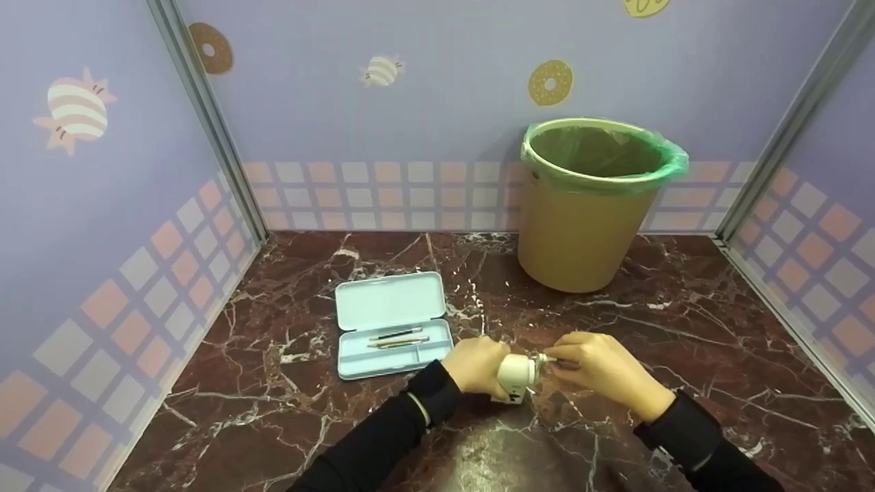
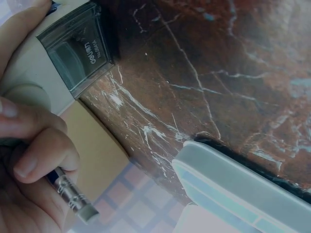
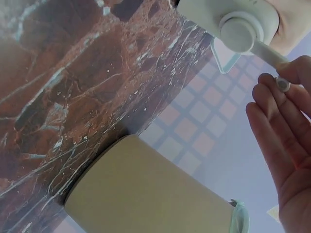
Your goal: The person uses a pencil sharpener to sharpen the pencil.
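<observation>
My left hand [image 1: 477, 365] grips a white crank pencil sharpener [image 1: 514, 377] just above the tabletop's front middle. Seen from the left wrist, a clear dark drawer [image 2: 77, 56] shows on the sharpener's side, and a pencil [image 2: 73, 196] juts out under my curled fingers, eraser end outward. The pencil's other end is hidden by the hand. On the sharpener's opposite side, my right hand [image 1: 593, 359] pinches the end of the crank handle [image 3: 266, 53] between thumb and fingers. The other right fingers stretch out loosely in the right wrist view.
Left of my hands lies an open light-blue pencil case [image 1: 389, 301] with several pencils [image 1: 400, 342] in it. A tan waste bin [image 1: 581, 232] with a green liner stands at the back right. White specks dot the dark marbled tabletop [image 1: 273, 403]. Patterned walls [image 1: 410, 102] enclose it.
</observation>
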Demonstrator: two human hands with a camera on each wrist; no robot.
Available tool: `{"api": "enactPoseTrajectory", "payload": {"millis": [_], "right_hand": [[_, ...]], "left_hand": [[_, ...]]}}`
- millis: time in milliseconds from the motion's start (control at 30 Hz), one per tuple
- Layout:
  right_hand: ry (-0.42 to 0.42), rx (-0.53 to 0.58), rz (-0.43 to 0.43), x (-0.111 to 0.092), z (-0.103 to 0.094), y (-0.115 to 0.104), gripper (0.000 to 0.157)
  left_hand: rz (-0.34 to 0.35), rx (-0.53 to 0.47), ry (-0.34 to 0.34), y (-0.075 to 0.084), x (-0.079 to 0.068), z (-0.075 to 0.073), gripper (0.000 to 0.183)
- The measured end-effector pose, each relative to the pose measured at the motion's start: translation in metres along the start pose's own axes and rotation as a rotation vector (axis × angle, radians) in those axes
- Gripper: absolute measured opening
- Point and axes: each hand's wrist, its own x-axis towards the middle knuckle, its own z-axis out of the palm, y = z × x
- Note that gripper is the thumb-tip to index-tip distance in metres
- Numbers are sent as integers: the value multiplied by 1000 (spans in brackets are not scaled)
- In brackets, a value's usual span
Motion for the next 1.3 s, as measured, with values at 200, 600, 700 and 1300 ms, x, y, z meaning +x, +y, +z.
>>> {"api": "enactPoseTrajectory", "payload": {"millis": [200,600,700,1300], "right_hand": [[-5,-22,18,3,3,6,23],[-87,-81,82,8,8,11,18],[-90,-95,84,10,10,11,18],[-160,-192,93,11,26,17,10]], "left_hand": [[4,-7,-2,0,-1,2,46],[11,-1,7,-1,0,2,47],[8,-4,8,-2,0,2,47],[-7,-25,0,0,1,4,48]]}}
